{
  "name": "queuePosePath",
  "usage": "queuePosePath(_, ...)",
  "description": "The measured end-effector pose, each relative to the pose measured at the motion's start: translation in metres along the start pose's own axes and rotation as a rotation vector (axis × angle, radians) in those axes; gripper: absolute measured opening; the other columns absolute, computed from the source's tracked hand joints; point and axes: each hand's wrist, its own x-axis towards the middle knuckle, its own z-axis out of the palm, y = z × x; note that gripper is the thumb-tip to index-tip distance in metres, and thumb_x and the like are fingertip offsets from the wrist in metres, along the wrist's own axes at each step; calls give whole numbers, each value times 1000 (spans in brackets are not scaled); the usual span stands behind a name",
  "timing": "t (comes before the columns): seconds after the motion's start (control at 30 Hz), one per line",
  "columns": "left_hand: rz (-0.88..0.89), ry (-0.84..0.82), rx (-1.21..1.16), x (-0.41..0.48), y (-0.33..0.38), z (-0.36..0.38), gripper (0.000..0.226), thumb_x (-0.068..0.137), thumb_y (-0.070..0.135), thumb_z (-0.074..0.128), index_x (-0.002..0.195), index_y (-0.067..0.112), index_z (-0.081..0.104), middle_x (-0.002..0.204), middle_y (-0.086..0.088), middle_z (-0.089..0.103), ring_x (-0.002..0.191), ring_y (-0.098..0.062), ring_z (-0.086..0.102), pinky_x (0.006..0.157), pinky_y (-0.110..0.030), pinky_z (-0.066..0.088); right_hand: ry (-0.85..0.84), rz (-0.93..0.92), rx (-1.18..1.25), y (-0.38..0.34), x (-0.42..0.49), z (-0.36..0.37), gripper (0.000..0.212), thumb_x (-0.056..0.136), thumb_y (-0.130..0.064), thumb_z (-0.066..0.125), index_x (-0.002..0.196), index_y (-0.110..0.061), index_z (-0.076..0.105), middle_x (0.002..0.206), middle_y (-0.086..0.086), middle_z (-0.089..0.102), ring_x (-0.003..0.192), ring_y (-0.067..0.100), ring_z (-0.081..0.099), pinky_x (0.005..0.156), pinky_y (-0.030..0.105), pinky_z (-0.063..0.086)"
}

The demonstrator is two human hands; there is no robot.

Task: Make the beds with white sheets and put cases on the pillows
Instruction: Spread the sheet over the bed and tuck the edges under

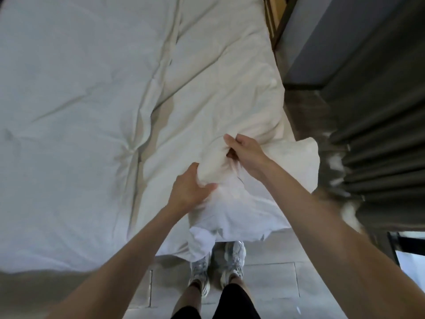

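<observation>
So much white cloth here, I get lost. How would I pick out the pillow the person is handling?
Start at the wide bed, then go to its near right corner, beside the dark curtain. The pillow lies there, gripped at its bunched end by the left hand and right hand. It alone is plump and bright white; the bedding around lies flat.

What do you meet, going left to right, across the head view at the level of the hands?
white sheet → left hand → right hand → pillow, its free end → dark curtain
</observation>
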Motion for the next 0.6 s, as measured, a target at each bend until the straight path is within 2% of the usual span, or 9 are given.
queuePosePath(0.07,-45,46,-51,11,-13,-3,57,79,48,66,124,18,50,121,-3,62,112,-29,56,79,-26,35,-60,21,-45,6,5,-3,10,96,-11,55,96,-9,66,92,1,70,85,10,65,76,16,52)
queuePosePath(0.13,-82,39,-96,18,-25,-12,55,75,49,57,121,18,51,119,-5,62,111,-31,56,80,-28,37,-68,23,-157,14,9,-9,29,93,-12,59,122,-13,59,121,0,63,113,13,58,93,23,47)
queuePosePath(0.17,-92,30,-107,21,-30,-15,56,75,48,54,121,18,51,118,-5,62,110,-31,56,81,-29,38,3,17,-241,18,9,-14,39,92,-17,61,130,-17,53,130,-2,55,122,14,50,99,27,43)
queuePosePath(0.27,-119,47,-138,33,-42,-22,41,91,32,57,128,17,47,119,-10,62,108,-31,57,83,-32,40,377,-7,-441,37,9,-32,60,89,-30,64,143,-23,37,148,0,35,138,21,24,113,36,27)
queuePosePath(0.33,-159,72,-155,40,-46,-22,39,94,26,55,130,15,44,120,-12,60,108,-32,56,82,-31,39,540,119,-462,53,7,-48,80,84,-39,68,149,-23,24,156,6,21,144,26,12,117,42,18)
queuePosePath(0.4,-181,106,-171,45,-49,-17,38,95,25,53,129,14,43,122,-13,59,109,-31,55,81,-30,36,640,338,-496,67,2,-64,103,76,-56,71,152,-24,9,159,9,12,147,28,7,117,49,16)
queuePosePath(0.43,-191,120,-173,48,-51,-15,36,95,25,52,129,14,43,122,-12,59,110,-31,54,81,-30,35,678,424,-500,73,0,-71,111,71,-61,72,152,-24,5,158,11,12,147,28,8,117,50,17)
queuePosePath(0.5,-199,136,-171,51,-55,-13,36,96,24,50,130,14,43,124,-11,58,112,-31,53,81,-29,33,718,502,-290,83,1,-82,124,60,-63,79,151,-22,6,154,11,23,143,31,20,114,49,25)
queuePosePath(0.6,-210,147,-171,56,-60,-10,37,97,20,49,133,14,42,126,-12,57,115,-31,52,81,-29,33,617,512,60,90,-4,-87,128,36,-65,88,142,-15,36,134,3,53,119,26,54,101,44,46)
